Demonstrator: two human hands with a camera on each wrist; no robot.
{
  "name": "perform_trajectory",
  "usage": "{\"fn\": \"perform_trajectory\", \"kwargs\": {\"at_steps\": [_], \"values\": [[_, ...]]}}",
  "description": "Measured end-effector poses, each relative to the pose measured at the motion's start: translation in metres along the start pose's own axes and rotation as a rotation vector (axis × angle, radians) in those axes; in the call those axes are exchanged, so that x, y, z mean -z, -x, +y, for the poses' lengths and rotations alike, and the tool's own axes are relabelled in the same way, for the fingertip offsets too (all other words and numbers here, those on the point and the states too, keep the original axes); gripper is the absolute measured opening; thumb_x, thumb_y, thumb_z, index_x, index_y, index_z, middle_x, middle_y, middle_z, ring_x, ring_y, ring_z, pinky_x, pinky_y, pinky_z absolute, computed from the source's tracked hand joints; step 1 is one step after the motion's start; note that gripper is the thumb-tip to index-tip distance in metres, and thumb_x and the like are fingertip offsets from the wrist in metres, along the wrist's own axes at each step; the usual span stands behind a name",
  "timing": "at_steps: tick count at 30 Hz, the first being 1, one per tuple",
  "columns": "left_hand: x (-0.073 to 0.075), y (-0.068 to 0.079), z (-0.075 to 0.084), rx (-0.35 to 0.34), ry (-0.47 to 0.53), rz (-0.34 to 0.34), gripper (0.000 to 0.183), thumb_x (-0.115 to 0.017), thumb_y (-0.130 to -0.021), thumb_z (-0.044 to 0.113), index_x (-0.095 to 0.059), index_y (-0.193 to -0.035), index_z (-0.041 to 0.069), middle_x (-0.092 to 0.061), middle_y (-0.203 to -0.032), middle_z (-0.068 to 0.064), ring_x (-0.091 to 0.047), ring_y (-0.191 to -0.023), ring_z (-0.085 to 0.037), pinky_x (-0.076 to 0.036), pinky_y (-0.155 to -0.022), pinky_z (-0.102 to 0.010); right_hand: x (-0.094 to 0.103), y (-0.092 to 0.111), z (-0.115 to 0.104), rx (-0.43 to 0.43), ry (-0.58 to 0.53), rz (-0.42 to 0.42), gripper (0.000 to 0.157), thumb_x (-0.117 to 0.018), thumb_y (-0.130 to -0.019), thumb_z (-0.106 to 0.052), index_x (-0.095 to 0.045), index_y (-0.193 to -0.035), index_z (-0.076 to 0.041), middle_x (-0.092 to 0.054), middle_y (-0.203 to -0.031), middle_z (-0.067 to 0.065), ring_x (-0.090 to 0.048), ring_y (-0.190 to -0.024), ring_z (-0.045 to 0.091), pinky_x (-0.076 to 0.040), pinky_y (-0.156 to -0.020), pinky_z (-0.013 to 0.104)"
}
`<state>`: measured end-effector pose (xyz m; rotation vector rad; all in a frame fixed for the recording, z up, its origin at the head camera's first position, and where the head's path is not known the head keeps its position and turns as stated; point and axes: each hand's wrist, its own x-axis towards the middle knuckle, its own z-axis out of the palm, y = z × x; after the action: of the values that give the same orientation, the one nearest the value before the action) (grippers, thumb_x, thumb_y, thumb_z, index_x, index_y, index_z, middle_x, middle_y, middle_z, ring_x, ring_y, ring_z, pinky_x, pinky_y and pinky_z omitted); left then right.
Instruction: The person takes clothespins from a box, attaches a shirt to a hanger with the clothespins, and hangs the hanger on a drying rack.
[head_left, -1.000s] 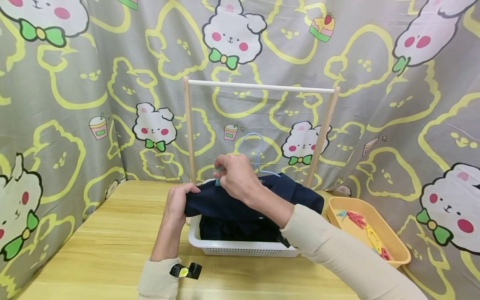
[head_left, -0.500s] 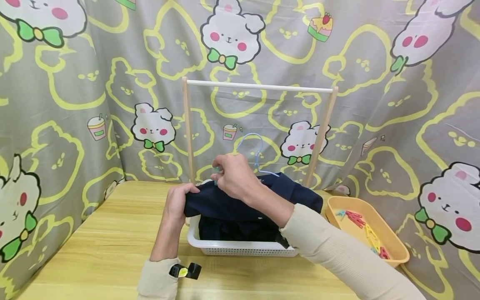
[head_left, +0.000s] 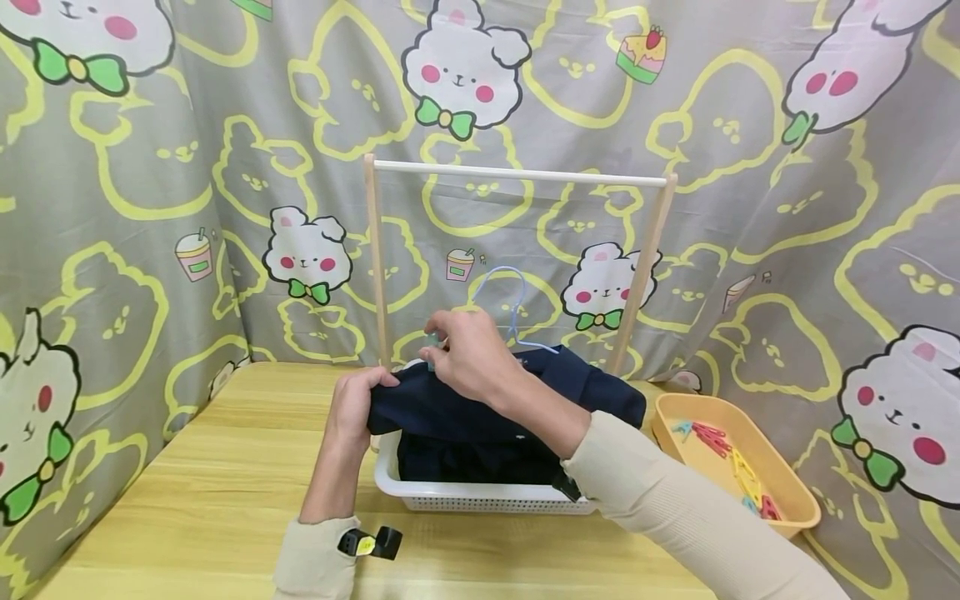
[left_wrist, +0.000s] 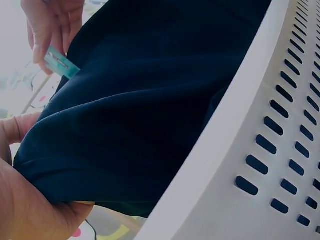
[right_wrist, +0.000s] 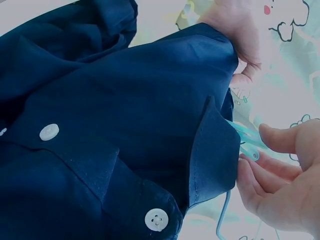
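A dark navy button-up shirt (head_left: pixel 442 408) lies across a white basket, with a light blue hanger (head_left: pixel 536 342) in it whose hook stands up above the collar. My left hand (head_left: pixel 352 408) grips the shirt's left shoulder edge, thumb on top. Between the thumb and fingers of my right hand (head_left: pixel 472 354) is a teal clothespin (right_wrist: pixel 245 140), pinched at its handle end. Its tip meets the shirt's upper edge beside the collar (right_wrist: pixel 215 155). In the left wrist view the same clothespin (left_wrist: pixel 60 62) touches the fabric edge. The collar hides part of its tip.
More dark cloth lies inside the perforated white basket (head_left: pixel 487 490). A wooden rack with a white bar (head_left: pixel 517 173) stands behind. At the right, an orange tray (head_left: pixel 783 483) holds several coloured clothespins (head_left: pixel 712 437). A patterned curtain surrounds the wooden table (head_left: pixel 202 500).
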<state>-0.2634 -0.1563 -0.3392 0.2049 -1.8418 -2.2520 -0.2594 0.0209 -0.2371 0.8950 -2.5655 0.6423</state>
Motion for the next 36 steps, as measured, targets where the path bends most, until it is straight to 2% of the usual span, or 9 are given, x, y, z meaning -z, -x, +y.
{"fn": "perform_trajectory", "kwargs": {"at_steps": [12,26,29,36], "values": [[0.000,0.000,0.000,-0.001,0.001,-0.002,0.024,-0.065,-0.082,0.006,-0.069,-0.060,0.015,-0.060,-0.068,0.005,-0.060,-0.070,-0.016,-0.053,-0.068,-0.027,0.001,0.002,0.003,-0.013,-0.034,0.026,0.031,-0.075,-0.092,-0.024,-0.071,-0.120,-0.011,-0.074,-0.108,0.010,-0.067,-0.100,0.028,-0.054,-0.089,0.042],[0.001,-0.001,-0.002,-0.003,0.007,0.008,0.024,-0.065,-0.082,0.006,-0.069,-0.060,0.015,-0.059,-0.069,0.004,-0.059,-0.070,-0.015,-0.053,-0.068,-0.027,0.009,0.006,0.009,-0.003,-0.045,0.095,0.028,-0.074,-0.092,-0.026,-0.073,-0.117,-0.012,-0.075,-0.101,0.007,-0.068,-0.094,0.025,-0.054,-0.082,0.041],[0.002,-0.001,-0.002,0.000,0.009,0.006,0.024,-0.064,-0.082,0.006,-0.070,-0.060,0.016,-0.059,-0.070,0.004,-0.060,-0.070,-0.015,-0.053,-0.068,-0.026,0.013,0.010,0.011,-0.004,-0.057,0.122,0.024,-0.072,-0.093,-0.026,-0.075,-0.113,-0.013,-0.075,-0.097,0.005,-0.068,-0.093,0.025,-0.054,-0.082,0.040],[0.003,-0.002,-0.002,0.006,0.009,0.001,0.023,-0.064,-0.081,0.006,-0.070,-0.061,0.015,-0.060,-0.071,0.004,-0.061,-0.067,-0.015,-0.054,-0.067,-0.027,0.021,0.020,0.022,0.020,-0.095,0.245,0.012,-0.068,-0.095,-0.022,-0.077,-0.098,-0.014,-0.072,-0.084,-0.002,-0.064,-0.085,0.020,-0.053,-0.076,0.035]]}}
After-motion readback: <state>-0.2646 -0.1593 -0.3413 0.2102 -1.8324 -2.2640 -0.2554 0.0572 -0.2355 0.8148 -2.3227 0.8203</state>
